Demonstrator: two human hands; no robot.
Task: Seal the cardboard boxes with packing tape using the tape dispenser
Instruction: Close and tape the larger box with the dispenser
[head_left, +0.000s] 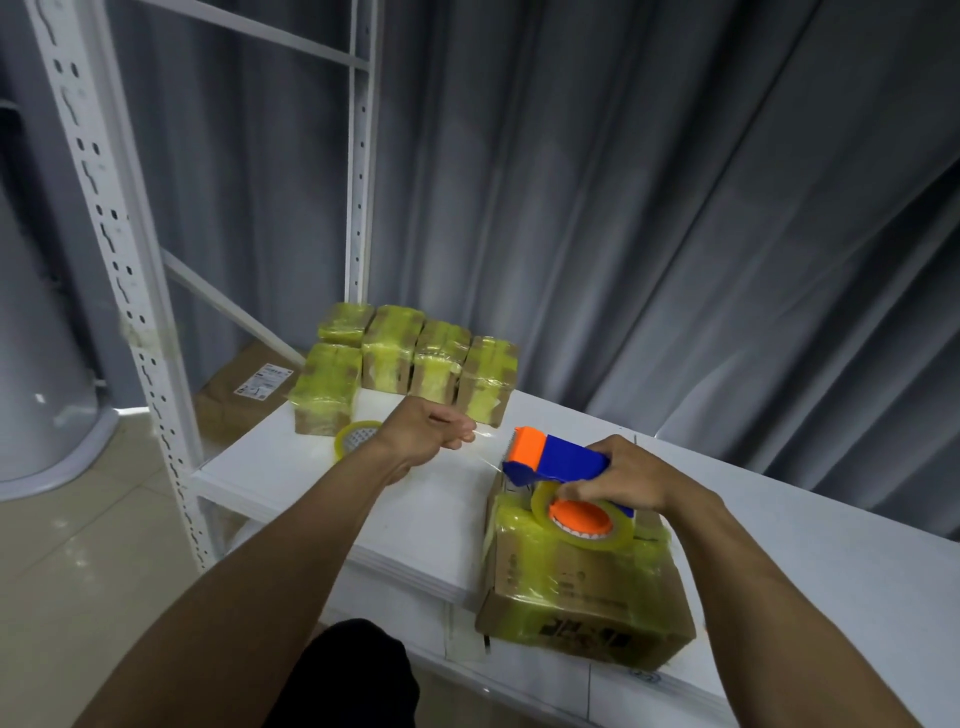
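1. plainly, the tape dispenser (556, 460) is the centre of things. it rests on the far top edge of the cardboard box (587, 597), with its tape roll (582, 525) lying against the box top, so the box serves as a steady base.
2. the right hand (618, 478) grips the dispenser's blue handle with curled fingers. i judge that it bears down to stop the tool sliding while tape is drawn.
3. a thin clear tape strip (485, 452) runs from the orange nose out to the left hand (431, 434), which pinches the free end above the table. the strip looks taut, probably pulled out to get a working length.
4. the box sits near the front edge of the white table (291, 467), within easy reach. yellowish tape already covers much of its top and sides, so it seems close to sealed.
5. a spare roll (356, 436) lies flat just beside the left wrist.
6. the taped boxes (405, 364) stand clustered at the table's far end, well apart from the work, likely a finished pile.
7. a white shelf rack (119, 260) stands to the left, a brown parcel (244, 395) lies low behind it, and a grey curtain (623, 208) hangs behind everything.
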